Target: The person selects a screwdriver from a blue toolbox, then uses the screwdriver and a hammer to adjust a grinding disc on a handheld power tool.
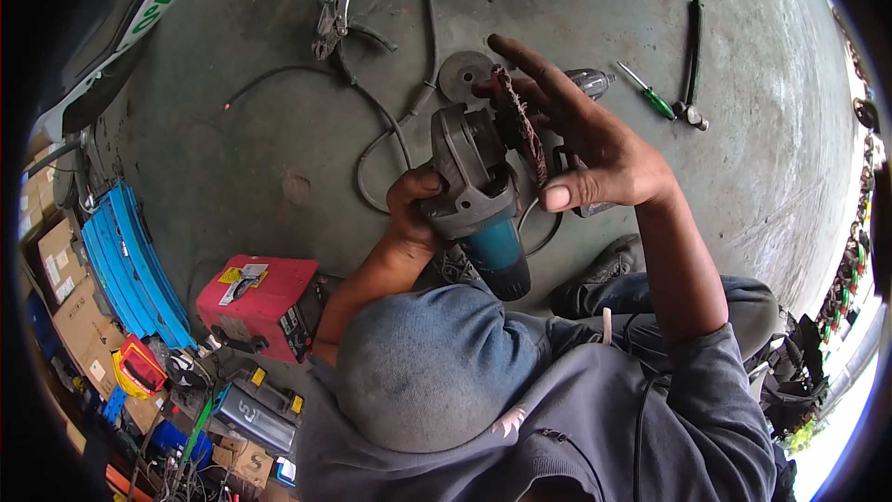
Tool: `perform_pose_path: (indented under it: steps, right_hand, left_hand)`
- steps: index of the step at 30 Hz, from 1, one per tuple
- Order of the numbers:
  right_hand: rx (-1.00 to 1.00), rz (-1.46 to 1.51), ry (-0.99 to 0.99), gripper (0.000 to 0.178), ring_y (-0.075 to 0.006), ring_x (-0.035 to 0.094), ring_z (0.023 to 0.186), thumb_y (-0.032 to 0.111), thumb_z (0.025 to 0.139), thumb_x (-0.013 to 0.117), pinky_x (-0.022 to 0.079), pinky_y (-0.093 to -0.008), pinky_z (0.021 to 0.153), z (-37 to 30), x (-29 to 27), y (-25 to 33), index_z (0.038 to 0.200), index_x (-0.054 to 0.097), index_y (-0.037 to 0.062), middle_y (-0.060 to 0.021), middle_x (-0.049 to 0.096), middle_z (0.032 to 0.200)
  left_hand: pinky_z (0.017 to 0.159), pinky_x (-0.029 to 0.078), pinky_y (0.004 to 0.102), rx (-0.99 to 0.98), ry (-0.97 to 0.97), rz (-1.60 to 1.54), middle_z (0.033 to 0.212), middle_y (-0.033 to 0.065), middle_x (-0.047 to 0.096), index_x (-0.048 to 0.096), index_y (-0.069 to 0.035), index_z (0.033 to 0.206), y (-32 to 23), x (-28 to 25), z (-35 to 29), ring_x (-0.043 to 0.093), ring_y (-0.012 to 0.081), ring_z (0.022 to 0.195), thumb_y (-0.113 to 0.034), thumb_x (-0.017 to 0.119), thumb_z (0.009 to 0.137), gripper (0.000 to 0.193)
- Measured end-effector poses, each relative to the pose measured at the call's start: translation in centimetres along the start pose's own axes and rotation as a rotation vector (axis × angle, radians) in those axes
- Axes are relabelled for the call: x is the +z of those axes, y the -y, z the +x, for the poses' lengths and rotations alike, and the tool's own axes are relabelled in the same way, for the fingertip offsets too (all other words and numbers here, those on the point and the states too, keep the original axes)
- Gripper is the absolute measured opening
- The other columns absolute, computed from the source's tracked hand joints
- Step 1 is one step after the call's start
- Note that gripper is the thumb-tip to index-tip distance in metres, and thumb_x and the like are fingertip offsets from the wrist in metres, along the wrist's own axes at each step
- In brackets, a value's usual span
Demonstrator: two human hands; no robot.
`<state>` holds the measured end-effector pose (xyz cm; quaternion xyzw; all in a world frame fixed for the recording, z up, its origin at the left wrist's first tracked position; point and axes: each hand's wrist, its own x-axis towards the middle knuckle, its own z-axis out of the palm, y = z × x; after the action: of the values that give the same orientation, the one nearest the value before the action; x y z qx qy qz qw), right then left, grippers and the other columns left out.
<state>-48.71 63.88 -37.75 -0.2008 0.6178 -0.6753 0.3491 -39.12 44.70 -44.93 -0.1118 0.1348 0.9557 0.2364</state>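
Note:
My left hand (413,209) is wrapped round the grey gear head of an angle grinder (465,177), above my bent knee. The grinder's teal body points down toward my lap. On its head sits a reddish-brown disc (518,121) with a ragged, frayed rim, seen nearly edge-on. My right hand (599,144) is open beside the disc, thumb and fingers spread round its right side. The index finger stretches past the disc's upper end; other fingers are partly hidden behind it, so I cannot tell whether they touch it.
A round grey disc (466,76) lies on the concrete floor beyond the grinder, among cables. Further off are a welding clamp (330,23), a green screwdriver (658,102) and a hammer (695,65). A red welding machine (260,307) stands left, near blue panels (125,265) and cardboard boxes (84,325).

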Motion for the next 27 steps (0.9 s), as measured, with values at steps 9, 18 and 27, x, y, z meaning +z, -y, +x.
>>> perform_pose_path:
  steps: [9,18,27]
  right_hand:
    - [-0.072,-0.267,-0.234,0.1,-0.0273,0.043,0.13,0.028,0.063,0.082,0.032,-0.0382,0.109,1.0,3.8,-0.7,0.143,0.03,-0.0051,-0.0193,0.044,0.138]
    - [-0.43,-0.512,-0.35,0.096,-0.0361,0.054,0.109,0.029,0.048,0.084,0.042,-0.0413,0.096,2.6,5.9,-0.2,0.128,0.043,-0.0055,-0.0216,0.051,0.119]
    - [-0.137,-0.589,-0.219,0.098,-0.0358,0.051,0.119,0.031,0.057,0.082,0.041,-0.0406,0.101,4.0,3.3,-8.8,0.137,0.037,-0.0032,-0.0229,0.05,0.128]
  left_hand:
    - [0.103,0.038,0.0463,0.04,0.094,0.041,0.134,0.0161,0.046,0.036,-0.006,0.141,1.4,-5.2,0.7,0.049,0.0325,0.118,-0.056,0.055,0.071,0.088]
    - [0.111,0.029,0.0419,0.185,0.25,0.055,0.144,0.0134,0.036,0.03,-0.006,0.143,1.0,-5.5,1.9,0.037,0.0281,0.131,-0.052,0.039,0.087,0.073]
    - [0.104,0.039,0.039,0.437,-0.325,0.231,0.129,0.0106,0.053,0.046,-0.003,0.134,2.1,-6.4,0.2,0.051,0.0234,0.12,-0.053,0.044,0.087,0.068]
